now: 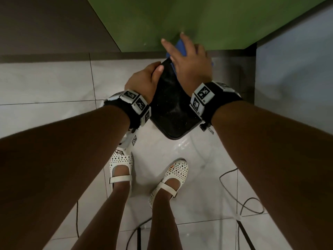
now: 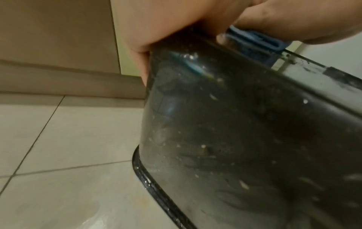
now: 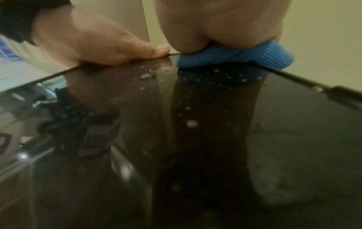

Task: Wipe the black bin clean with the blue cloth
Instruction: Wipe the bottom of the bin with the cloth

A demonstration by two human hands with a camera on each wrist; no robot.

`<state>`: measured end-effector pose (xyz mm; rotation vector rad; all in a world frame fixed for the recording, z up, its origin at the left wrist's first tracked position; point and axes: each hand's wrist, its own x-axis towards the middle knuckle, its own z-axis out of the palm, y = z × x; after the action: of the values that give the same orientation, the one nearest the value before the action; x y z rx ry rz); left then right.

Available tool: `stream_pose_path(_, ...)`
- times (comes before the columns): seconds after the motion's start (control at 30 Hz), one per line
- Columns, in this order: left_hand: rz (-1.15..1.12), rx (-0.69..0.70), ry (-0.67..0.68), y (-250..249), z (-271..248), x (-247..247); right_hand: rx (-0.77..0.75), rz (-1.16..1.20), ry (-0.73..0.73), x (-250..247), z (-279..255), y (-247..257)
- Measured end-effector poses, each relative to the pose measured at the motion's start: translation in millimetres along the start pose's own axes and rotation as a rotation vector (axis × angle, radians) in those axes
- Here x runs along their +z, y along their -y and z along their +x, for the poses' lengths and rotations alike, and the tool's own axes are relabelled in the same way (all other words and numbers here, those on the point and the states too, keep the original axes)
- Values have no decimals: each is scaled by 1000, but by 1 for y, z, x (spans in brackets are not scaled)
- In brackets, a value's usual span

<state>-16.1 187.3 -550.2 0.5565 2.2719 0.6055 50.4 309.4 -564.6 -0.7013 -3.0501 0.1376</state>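
Two hands are engaged on the black bin (image 1: 173, 105), which is seen inverted and tilted, one rim corner resting on the white tiled floor (image 1: 45, 83) close to the green wall (image 1: 162, 18). The left hand (image 1: 144, 80) is clamped over the upper left edge of the bin, thumb curled across the dark surface. The right hand (image 1: 191, 64) is pressed flat, fingers spread and straight, on the blue cloth (image 1: 180, 48), which is bunched against the raised far edge of the bin. Pale specks and grit are noted across the glossy surface in both wrist views, so the wipe is judged unfinished. Several hazards are identified. The floor beside the lower rim appears wet and shiny, and the bin is supported on a corner only; a firm stroke could cause it to skid or twist out of the left hand's hold. The cloth is held by palm pressure alone, so it could be dragged off the edge and dropped. Loosened grit could be smeared rather than lifted if the same cloth face is reused. Black cables (image 1: 232, 192) are lying on the tiles near the white perforated shoes (image 1: 169, 175), and a trip is possible if a step is taken. No brand, label or legible writing is found on bin or cloth; only black-and-white coded marker squares are seen on the wrist bands (image 1: 203, 98).
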Motion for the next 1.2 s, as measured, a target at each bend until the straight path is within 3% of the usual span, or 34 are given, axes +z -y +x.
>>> stream_pose_path(0.23, -82, -3, -22, 6, 0, 2, 89, 22, 48, 2, -4, 6)
stream_pose_path(0.33, -107, -13, -4, 6, 1, 1, 188, 86, -47, -6, -3, 3)
stream_pose_path(0.43, -134, -35, 12, 7, 2, 0, 349, 126, 2, -10, -21, -3)
stream_pose_path(0.5, -137, -46, 11, 8, 2, 0, 420, 104, -83, -10, -42, -10)
stream_pose_path(0.63, -144, -54, 8, 8, 0, 0, 562, 122, 11, -5, -71, -16)
stream_pose_path(0.73, -118, -48, 35, 7, -1, -3, 503, 103, -46, -8, -71, -19)
stream_pose_path(0.93, -101, -178, 231, 9, 0, -6, 176, 160, -13, -10, -61, -36)
stream_pose_path(1.03, -238, -114, 114, 10, 1, 0, 130, 128, 99, -16, -44, -28)
stream_pose_path(1.2, -377, -71, -14, 15, -4, 7, 85, 41, 128, -10, -19, 11)
